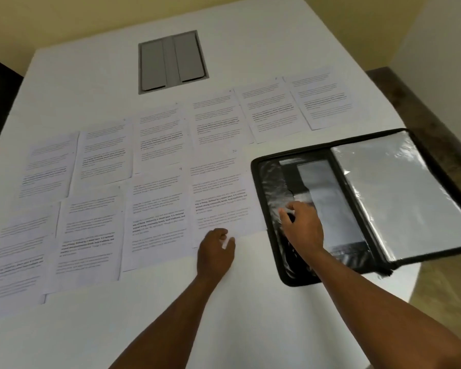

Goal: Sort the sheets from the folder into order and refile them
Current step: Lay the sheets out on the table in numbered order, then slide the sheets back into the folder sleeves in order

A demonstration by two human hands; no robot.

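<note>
Sheets: ten printed pages laid out in two rows on the white table [224, 315], six in the far row, four in the near; handwritten numbers at some top corners, mostly too faint to read.
Folder [362, 198]: black display folder lying open at the right end of the near row, partly overhanging the table's right edge; clear plastic sleeves [399, 193] fanned to its right half, inner cover to the left.
Table hatch [172, 61]: grey cable flap set into the top, beyond the far row, well apart from the work.
End sheet [221, 193]: last page of the near row, just beside the folder, its right edge touching or slightly under the folder's border; cannot tell which.
Right hand [301, 225]: on the folder's left inner pocket, fingers curled into the glossy plastic, seemingly pinching or lifting it open.
Left hand [216, 249]: pinches the near right corner of the end sheet, corner lifted off the table.
Step in hand: sorting looks done; refiling appears to be starting with this sheet.
Next move calls for: holding the pocket mouth open while sliding the page in square, without creasing.
Hard to make out: printed text blurred; right fingertips lost in glare; leftmost sheets cut off by the frame.
</note>
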